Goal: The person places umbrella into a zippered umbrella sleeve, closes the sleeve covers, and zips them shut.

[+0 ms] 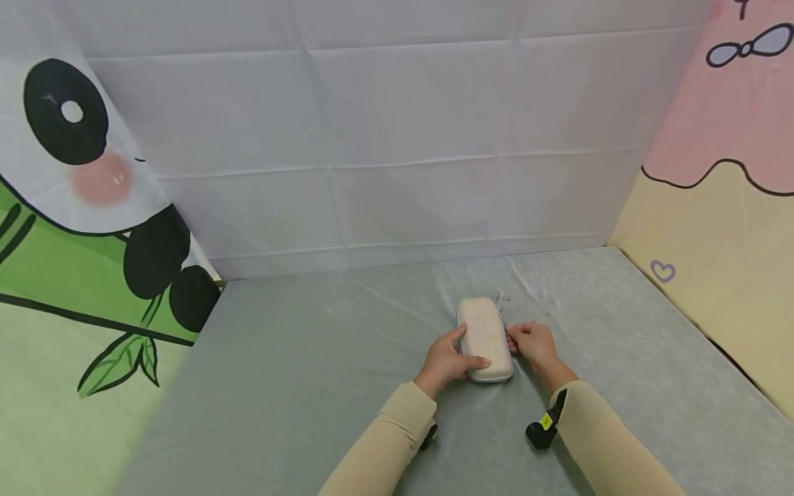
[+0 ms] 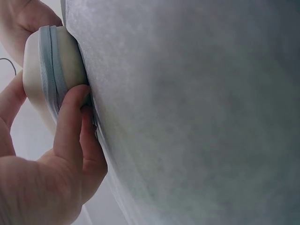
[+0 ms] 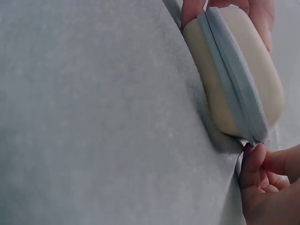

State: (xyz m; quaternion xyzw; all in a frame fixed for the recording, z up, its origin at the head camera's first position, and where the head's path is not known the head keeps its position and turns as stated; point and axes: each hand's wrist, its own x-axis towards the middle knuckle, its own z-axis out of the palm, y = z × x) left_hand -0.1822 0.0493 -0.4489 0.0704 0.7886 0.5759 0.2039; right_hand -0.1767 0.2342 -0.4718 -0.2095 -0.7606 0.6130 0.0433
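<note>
A cream zippered case [image 1: 482, 337] lies on the grey cloth, its long side pointing away from me. My left hand [image 1: 448, 359] grips it from the left, thumb over the top face and fingers at the side. In the left wrist view, fingers [image 2: 70, 117] press along the side near the blue-grey zipper [image 2: 55, 65]. My right hand [image 1: 535, 346] is at the case's right side. Its thumb and forefinger pinch the zipper pull at one end of the zipper band [image 3: 234, 84] in the right wrist view; the pull is mostly hidden by the fingertips. The zipper appears closed.
A thin whitish cord [image 1: 500, 300] sticks out by the case's far right corner. Grey cloth [image 1: 322, 386] covers the table. A white sheet [image 1: 397, 138] hangs behind, with printed cartoon panels [image 1: 713, 275] at both sides. Black wrist cameras [image 1: 541, 435] sit under the sleeves.
</note>
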